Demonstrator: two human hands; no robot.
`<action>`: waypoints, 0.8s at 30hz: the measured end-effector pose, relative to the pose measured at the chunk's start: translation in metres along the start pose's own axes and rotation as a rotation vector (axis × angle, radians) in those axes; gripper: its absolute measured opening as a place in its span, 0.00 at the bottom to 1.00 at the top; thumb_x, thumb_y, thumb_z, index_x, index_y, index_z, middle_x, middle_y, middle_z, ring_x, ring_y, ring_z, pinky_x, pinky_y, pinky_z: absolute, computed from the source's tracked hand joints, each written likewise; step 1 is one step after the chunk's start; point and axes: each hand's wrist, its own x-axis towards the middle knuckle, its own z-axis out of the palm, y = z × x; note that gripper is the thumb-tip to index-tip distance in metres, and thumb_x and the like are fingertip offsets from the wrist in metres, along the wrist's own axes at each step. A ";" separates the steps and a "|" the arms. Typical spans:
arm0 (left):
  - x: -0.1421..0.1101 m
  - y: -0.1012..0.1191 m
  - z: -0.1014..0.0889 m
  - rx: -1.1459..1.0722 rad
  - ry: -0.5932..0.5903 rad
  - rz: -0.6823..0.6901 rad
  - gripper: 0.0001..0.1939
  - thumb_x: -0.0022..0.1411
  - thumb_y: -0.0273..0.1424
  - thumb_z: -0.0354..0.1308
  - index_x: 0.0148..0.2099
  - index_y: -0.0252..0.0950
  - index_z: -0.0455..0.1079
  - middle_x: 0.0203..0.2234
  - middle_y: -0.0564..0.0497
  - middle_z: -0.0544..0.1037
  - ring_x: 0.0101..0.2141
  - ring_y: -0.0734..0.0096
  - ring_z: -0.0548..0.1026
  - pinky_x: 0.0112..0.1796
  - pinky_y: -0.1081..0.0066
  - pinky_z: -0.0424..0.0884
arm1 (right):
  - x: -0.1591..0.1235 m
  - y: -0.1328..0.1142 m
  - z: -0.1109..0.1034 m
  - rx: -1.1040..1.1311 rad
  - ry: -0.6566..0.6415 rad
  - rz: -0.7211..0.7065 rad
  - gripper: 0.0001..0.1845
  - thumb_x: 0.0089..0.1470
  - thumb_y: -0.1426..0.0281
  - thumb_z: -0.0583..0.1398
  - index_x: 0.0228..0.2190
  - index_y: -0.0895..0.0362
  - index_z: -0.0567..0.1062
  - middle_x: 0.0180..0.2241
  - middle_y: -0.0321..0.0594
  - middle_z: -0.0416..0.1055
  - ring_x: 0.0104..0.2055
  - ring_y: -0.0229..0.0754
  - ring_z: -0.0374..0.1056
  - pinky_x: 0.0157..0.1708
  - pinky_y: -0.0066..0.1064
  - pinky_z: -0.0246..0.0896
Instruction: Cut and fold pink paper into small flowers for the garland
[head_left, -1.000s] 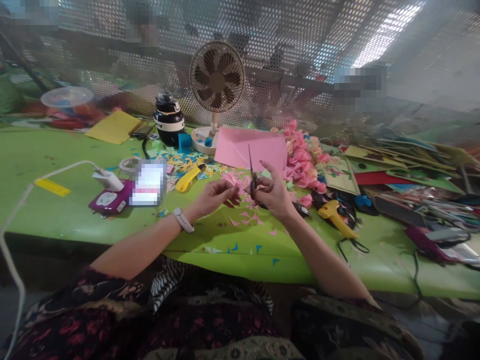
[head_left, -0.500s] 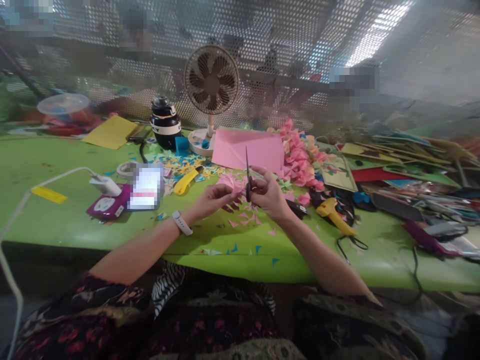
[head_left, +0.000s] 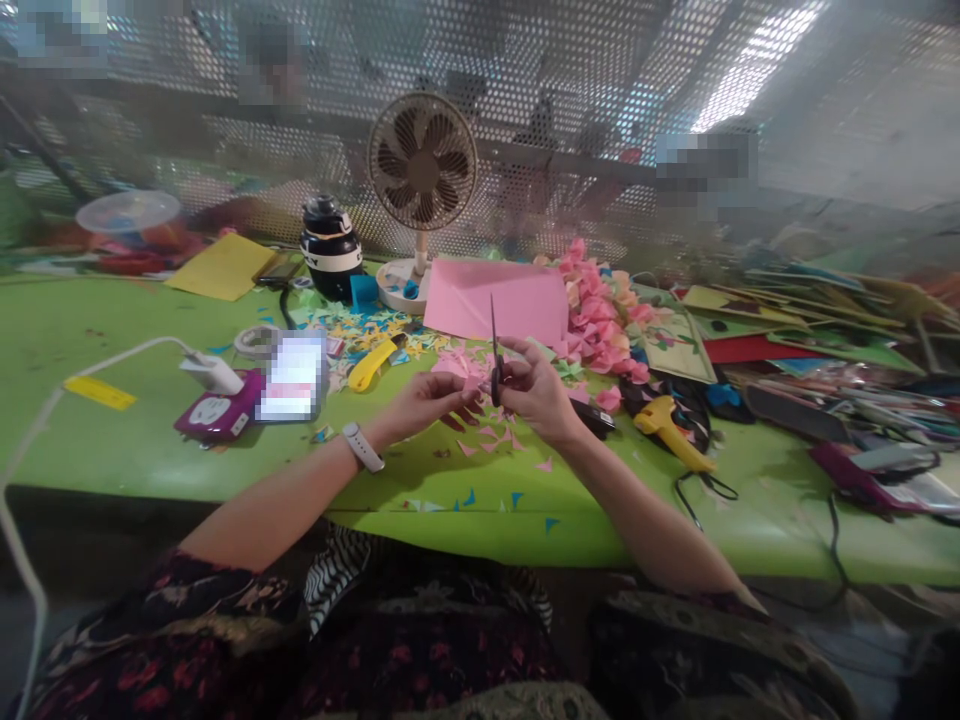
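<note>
In my right hand [head_left: 536, 390] is a pair of scissors [head_left: 494, 350], its dark blades pointing up and away from me, the handles among my fingers. My left hand [head_left: 431, 402] pinches a small piece of pink paper [head_left: 472, 384] beside the scissor handles. My fingertips nearly meet over the green table. Pink paper scraps [head_left: 487, 437] lie scattered under both hands. Just beyond them rests a large pink paper sheet [head_left: 499, 300], with a heap of pink paper petals [head_left: 600, 318] at its right.
A small fan [head_left: 422, 165] and a black jug [head_left: 331, 250] stand at the back. Left are a phone [head_left: 290, 375], a purple power bank [head_left: 217, 408] and a yellow cutter [head_left: 372, 364]. A yellow glue gun [head_left: 671, 432] with a cord lies right, near piled coloured sheets [head_left: 787, 320].
Hardly anything differs. Both hands stay in place with the scissors and pink paper, with only slight finger movement.
</note>
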 end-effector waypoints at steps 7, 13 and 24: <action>0.001 0.000 -0.004 0.019 0.068 0.034 0.19 0.59 0.46 0.67 0.36 0.33 0.73 0.32 0.46 0.83 0.31 0.69 0.83 0.30 0.72 0.79 | 0.001 -0.002 -0.009 -0.048 0.046 -0.020 0.34 0.41 0.64 0.71 0.49 0.56 0.66 0.27 0.29 0.71 0.23 0.33 0.65 0.21 0.25 0.59; 0.003 0.004 -0.004 -0.082 0.287 0.143 0.23 0.53 0.50 0.69 0.36 0.34 0.73 0.29 0.49 0.82 0.29 0.70 0.82 0.30 0.73 0.79 | -0.002 -0.014 -0.012 -0.192 -0.060 0.105 0.30 0.41 0.56 0.73 0.42 0.56 0.70 0.25 0.31 0.73 0.20 0.31 0.62 0.17 0.24 0.58; 0.004 0.007 -0.005 -0.127 0.438 0.223 0.25 0.52 0.51 0.70 0.37 0.34 0.72 0.27 0.51 0.81 0.27 0.73 0.80 0.29 0.73 0.77 | -0.005 -0.008 -0.002 -0.335 -0.175 0.146 0.28 0.43 0.51 0.72 0.38 0.57 0.74 0.26 0.35 0.73 0.27 0.37 0.68 0.22 0.26 0.63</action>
